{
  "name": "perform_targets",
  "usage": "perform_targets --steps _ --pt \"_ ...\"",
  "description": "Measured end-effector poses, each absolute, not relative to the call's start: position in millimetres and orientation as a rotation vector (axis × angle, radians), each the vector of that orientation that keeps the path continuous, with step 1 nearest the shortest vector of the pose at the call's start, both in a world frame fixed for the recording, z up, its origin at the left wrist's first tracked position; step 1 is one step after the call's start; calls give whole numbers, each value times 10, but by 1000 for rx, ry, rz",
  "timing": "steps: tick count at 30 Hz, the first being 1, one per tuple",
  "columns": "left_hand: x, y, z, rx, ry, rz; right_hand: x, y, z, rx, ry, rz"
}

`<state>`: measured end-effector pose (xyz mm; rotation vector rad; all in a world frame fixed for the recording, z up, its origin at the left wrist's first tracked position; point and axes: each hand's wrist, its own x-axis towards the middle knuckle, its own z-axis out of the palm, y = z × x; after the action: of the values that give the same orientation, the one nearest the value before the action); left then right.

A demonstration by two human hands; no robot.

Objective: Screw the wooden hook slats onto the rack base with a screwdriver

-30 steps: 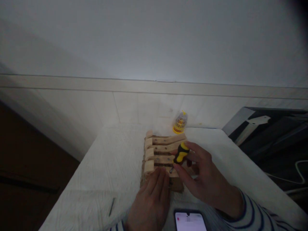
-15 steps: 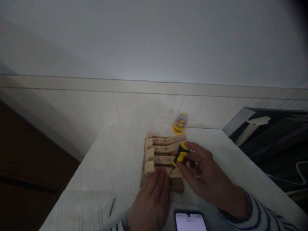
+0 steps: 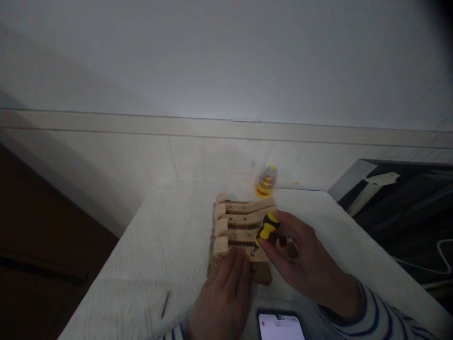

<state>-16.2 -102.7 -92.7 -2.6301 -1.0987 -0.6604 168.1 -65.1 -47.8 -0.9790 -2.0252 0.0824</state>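
Observation:
My right hand [image 3: 300, 255] grips a short yellow-and-black screwdriver [image 3: 268, 226] between thumb and fingers. The screwdriver's tip points down at a screw in the nearest of several curved wooden pieces [image 3: 244, 219], which lie in a row on a brown backing board [image 3: 261, 274]. Small screw heads show in the farther pieces. My left hand [image 3: 222, 293] lies with fingers stretched out and together over the nearest piece, pressing on it and hiding part of it.
Near the front edge lies a phone [image 3: 281, 326] with a lit screen. A thin dark rod [image 3: 165, 304] rests on the white table cover [image 3: 141, 255] at left. A clear-and-yellow container [image 3: 266, 183] stands at the back by the wall. Dark panels [image 3: 417, 208] lean at right.
Almost nothing differs. The view has shifted very slightly, and both hands stay in place with the screwdriver at the same screw.

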Motion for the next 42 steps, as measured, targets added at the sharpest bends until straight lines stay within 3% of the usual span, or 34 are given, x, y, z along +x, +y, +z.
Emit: perform_targets --steps 35,42 --pt "-170 -1013 -915 -2629 -1074 -615 1685 -652 -431 -927 -2059 84" --pt "-173 -1005 -948 -2637 -1096 -625 1700 -654 -439 -896 -2083 -45"
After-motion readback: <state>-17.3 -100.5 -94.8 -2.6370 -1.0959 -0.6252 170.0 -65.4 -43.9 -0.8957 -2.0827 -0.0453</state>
